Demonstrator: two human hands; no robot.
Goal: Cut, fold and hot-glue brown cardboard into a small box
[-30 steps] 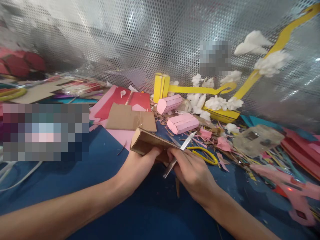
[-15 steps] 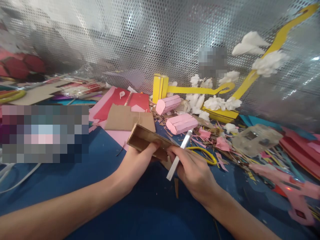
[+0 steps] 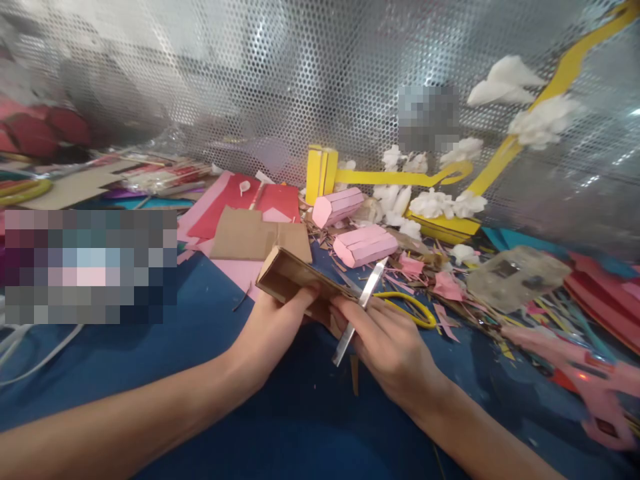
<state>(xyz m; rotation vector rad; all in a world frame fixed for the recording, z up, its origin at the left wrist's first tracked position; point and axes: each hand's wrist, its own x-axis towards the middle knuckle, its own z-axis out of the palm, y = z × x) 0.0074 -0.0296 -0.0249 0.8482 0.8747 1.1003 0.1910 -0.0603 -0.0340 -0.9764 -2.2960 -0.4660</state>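
The held cardboard is brown, the blade silver, the tabletop blue.

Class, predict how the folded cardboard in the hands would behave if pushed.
The folded cardboard is probably light, given its thin walls and open side. Its flat panels look stiff, but the folds between them might give.

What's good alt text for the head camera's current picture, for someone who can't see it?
A bare left hand holds a folded brown cardboard piece, while the bare right hand touches it and grips a slim silver metal cutter. Below is a dark blue work surface; beyond lie two pink many-sided paper prisms, with a pink plastic glue gun at right.
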